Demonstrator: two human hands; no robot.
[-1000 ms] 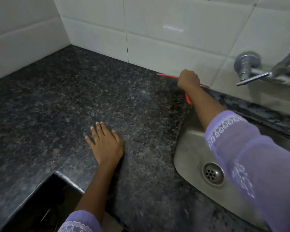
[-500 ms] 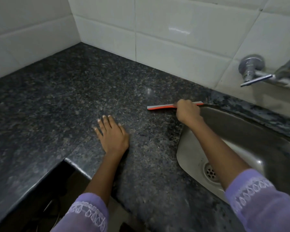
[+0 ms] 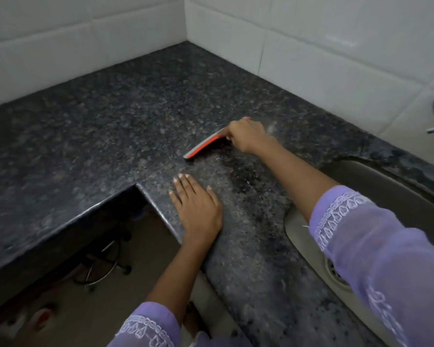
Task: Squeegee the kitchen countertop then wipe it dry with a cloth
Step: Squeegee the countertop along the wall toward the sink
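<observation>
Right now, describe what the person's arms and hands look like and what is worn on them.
Both arms wear loose, slightly sheer lilac sleeves that end partway down the forearm, leaving the lower forearms bare. Each cuff carries a band of white embroidery in small drop shapes, and the right sleeve has more white stitching further up. The left sleeve matches. The left hand and right hand are bare: no gloves, rings or watch visible.

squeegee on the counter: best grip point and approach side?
Judging from its pose, grip the squeegee at its back spine, near the wall-side end where the right hand has it now. Come from above on the sink side: the blade edge lies on the countertop, so only the top is free.
</observation>
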